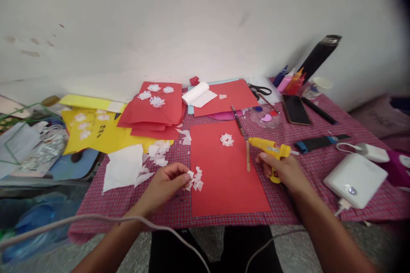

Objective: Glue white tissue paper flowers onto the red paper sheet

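Observation:
My right hand [278, 168] is wrapped round a yellow glue gun [267, 145], its nozzle pointing left over the right edge of a red paper sheet [230, 187]. By the sheet's left edge, my left hand [173, 179] pinches a small white paper piece [191, 174] between thumb and fingers. More torn white pieces [198, 181] lie on the red sheet beside those fingertips. A ring of white paper bits [227, 139] sits on the upper part of the sheet. Below the nozzle lies a thin wooden stick [247, 160], and a brush [237, 121] rests above it.
White paper [123, 168] and scraps lie left. Red sheets with white paper flowers [156, 101], yellow paper [86, 130] and a paper roll [196, 93] are behind. On the right are a paint palette [265, 117], phone [295, 109], cutter [315, 143] and white power bank [355, 179]. A cable [134, 218] crosses in front.

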`<action>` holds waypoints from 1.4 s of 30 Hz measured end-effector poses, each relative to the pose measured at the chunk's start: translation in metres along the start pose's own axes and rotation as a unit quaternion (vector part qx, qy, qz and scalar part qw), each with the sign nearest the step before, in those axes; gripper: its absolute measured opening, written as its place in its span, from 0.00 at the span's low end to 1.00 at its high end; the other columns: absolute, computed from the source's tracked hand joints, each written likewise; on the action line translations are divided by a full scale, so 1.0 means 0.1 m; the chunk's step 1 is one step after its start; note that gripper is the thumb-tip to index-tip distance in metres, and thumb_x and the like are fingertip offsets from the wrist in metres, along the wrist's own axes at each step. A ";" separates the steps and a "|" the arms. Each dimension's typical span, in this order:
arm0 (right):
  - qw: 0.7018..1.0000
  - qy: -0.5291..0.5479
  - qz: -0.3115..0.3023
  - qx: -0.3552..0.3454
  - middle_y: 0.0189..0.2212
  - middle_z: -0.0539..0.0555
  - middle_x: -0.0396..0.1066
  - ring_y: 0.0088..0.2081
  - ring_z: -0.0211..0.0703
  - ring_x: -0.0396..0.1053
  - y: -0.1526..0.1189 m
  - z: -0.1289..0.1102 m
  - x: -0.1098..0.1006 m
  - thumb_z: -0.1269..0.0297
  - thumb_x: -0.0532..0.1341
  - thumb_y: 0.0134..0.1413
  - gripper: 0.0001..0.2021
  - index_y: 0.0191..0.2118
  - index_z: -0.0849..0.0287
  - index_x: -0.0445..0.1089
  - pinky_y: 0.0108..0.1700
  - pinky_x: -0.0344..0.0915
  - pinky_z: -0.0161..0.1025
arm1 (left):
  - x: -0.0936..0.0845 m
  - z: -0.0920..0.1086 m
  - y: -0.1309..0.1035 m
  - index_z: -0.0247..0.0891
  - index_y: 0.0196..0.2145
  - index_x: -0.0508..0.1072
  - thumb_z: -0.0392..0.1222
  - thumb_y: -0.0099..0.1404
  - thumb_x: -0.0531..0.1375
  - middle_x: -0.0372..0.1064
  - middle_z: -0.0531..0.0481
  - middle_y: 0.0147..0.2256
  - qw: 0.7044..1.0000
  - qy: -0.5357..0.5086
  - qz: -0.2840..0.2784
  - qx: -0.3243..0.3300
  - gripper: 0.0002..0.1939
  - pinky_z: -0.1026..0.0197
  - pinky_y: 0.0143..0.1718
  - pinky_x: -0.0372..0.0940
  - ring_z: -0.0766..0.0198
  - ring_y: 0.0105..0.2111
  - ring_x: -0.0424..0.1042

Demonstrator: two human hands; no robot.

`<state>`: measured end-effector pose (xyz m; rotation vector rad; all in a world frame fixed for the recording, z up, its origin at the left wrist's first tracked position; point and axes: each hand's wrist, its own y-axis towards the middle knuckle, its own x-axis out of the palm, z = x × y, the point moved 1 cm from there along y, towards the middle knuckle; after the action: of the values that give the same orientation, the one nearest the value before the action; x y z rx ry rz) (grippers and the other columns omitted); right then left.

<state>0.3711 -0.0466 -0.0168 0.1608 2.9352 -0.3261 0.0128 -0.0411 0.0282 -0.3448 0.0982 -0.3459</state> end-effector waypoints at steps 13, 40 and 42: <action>0.999 0.007 -0.034 0.020 0.14 0.47 0.62 0.17 0.36 0.58 -0.02 -0.02 -0.02 0.47 0.60 0.60 0.20 0.30 0.60 0.73 0.20 0.52 0.34 | 0.46 0.71 1.20 0.36 0.30 0.74 0.41 0.63 0.59 0.72 0.53 0.27 0.930 0.322 -0.032 0.175 0.07 0.66 0.29 0.60 0.68 0.27 0.67; 0.990 0.082 -0.097 0.063 0.18 0.48 0.58 0.24 0.38 0.58 0.32 -0.25 0.06 0.44 0.60 0.60 0.20 0.30 0.54 0.75 0.24 0.58 0.33 | 0.75 0.97 2.25 0.37 0.31 0.73 0.35 0.66 0.57 0.70 0.51 0.30 0.775 0.458 -0.307 0.309 0.06 0.62 0.33 0.60 0.66 0.30 0.67; 0.988 0.091 -0.099 0.071 0.17 0.47 0.57 0.22 0.37 0.56 0.33 -0.24 0.06 0.44 0.60 0.60 0.19 0.31 0.55 0.75 0.22 0.56 0.33 | 0.76 1.01 2.28 0.37 0.32 0.73 0.34 0.67 0.56 0.70 0.51 0.31 0.754 0.475 -0.333 0.309 0.07 0.62 0.33 0.60 0.65 0.31 0.67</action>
<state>0.3651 -0.0089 -0.0016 -0.0895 3.1148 -0.5784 0.1711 0.1651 0.0406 0.5238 0.8612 -1.2182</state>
